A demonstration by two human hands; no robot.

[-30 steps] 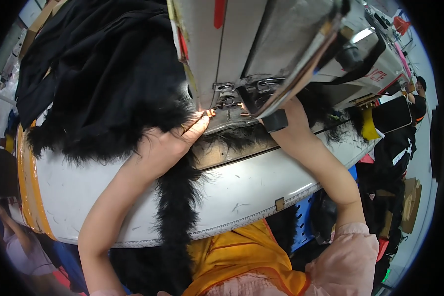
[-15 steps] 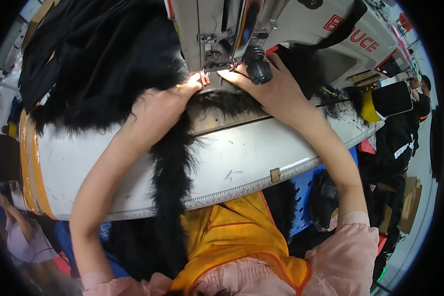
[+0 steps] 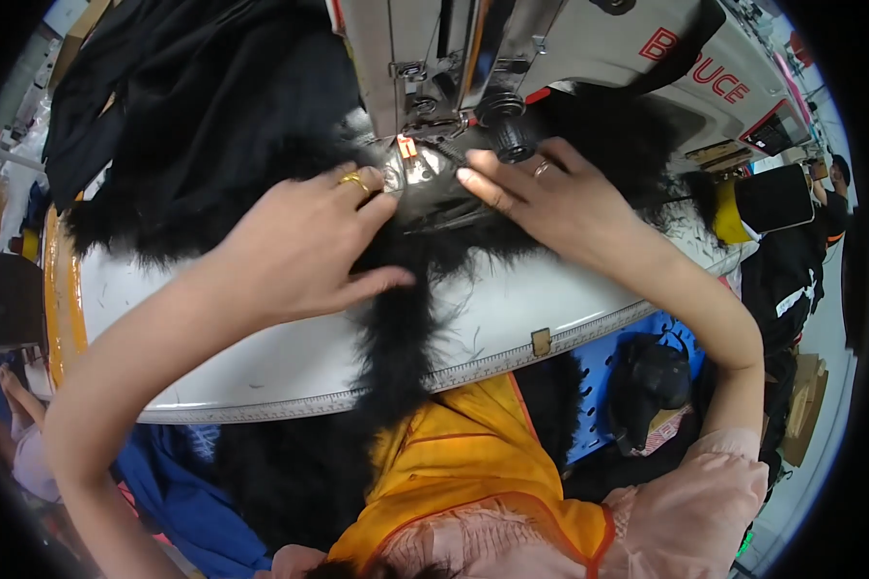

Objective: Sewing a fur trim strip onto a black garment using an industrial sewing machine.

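Observation:
Black cloth with furry trim (image 3: 212,125) is bunched left of a white sewing machine (image 3: 589,68), whose small orange-red foot area (image 3: 406,147) is lit by a lamp. My left hand (image 3: 304,241) lies palm down on the fur beside the foot, fingers stretched and thumb apart. On the other side, my right hand (image 3: 570,203) rests on the dark material with its fingers spread, below a black knob (image 3: 514,140). Between my hands a black fur strip (image 3: 396,338) runs toward me and drops over the table's front edge. The fingertips partly hide the cloth beneath them.
The white table (image 3: 251,362) has a ruler tape (image 3: 483,362) along its curved front edge. A blue perforated crate (image 3: 594,405) stands below at right, beside a dark bag (image 3: 647,386). A phone-like black panel (image 3: 780,196) sits at the table's right end. Other people are partly visible at both sides.
Both hands have drawn back from the needle area and spread their fingers. My left hand's thumb has swung out, and the fur strip has shifted right.

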